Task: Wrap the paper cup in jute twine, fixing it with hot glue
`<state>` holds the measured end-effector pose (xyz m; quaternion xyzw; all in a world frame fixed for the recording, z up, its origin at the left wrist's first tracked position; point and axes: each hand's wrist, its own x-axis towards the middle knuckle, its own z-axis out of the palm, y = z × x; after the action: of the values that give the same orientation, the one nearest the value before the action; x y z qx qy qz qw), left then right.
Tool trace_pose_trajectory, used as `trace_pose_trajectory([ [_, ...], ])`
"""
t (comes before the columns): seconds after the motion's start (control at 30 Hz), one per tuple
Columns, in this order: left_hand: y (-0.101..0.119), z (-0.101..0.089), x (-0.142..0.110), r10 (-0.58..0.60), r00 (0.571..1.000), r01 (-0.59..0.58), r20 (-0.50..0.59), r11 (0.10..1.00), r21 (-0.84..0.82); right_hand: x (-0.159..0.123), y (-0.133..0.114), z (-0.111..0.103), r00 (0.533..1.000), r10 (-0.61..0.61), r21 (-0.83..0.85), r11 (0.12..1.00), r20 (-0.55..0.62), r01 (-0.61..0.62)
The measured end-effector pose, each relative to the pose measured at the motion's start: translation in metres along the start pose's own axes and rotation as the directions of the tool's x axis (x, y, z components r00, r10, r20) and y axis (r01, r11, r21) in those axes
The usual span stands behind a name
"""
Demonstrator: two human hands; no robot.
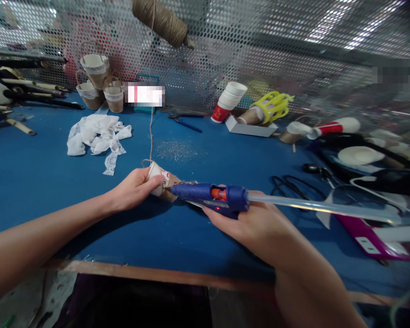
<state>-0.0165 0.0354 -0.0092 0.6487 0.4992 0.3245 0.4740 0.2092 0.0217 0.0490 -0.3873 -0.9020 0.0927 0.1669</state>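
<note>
My left hand (140,184) is closed on a paper cup (156,173) that lies tilted on its side above the blue table (130,237). Brown twine covers part of the cup's wall. In my right hand (249,218) is a blue hot glue gun (205,195) with a red light lit and a long clear glue stick (314,206) sticking out of its back. The nozzle points left and meets the cup near my left fingers; whether it touches is hard to tell. A strand of twine (151,127) runs up from the cup to a large spool (161,22).
White lace (95,134) lies in a heap at left, before several twine-wrapped cups with handles (94,68). Blue-handled pliers (184,122), stacked paper cups (229,101) and a small white box (249,127) stand along the mesh wall. Black cables (290,187) and a purple object (365,237) lie at right.
</note>
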Motion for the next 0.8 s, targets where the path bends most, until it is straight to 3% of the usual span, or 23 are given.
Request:
trace_pose_trajectory([
  [0.1,0.001,0.001,0.0,-0.024,1.0,0.024,0.001,0.998,-0.065,0.002,-0.001,-0.004,0.992,-0.101,-0.067,0.992,0.072,0.106],
  [0.27,0.003,0.002,0.001,-0.031,0.999,0.03,-0.012,0.993,-0.11,0.007,-0.006,-0.003,0.994,0.09,0.061,0.994,0.068,-0.094],
  [0.4,0.002,0.002,0.001,-0.003,0.999,-0.001,-0.039,0.996,-0.095,0.005,-0.005,0.002,0.981,0.177,0.103,0.978,0.076,-0.184],
  [0.53,-0.001,0.001,0.002,0.027,0.997,-0.029,-0.072,0.999,-0.026,0.003,-0.003,0.004,0.981,0.19,0.097,0.976,0.048,-0.194],
  [0.8,-0.002,0.002,0.002,0.03,0.997,-0.034,-0.064,0.997,-0.062,0.004,-0.004,0.006,0.989,0.147,0.032,0.988,0.027,-0.148],
])
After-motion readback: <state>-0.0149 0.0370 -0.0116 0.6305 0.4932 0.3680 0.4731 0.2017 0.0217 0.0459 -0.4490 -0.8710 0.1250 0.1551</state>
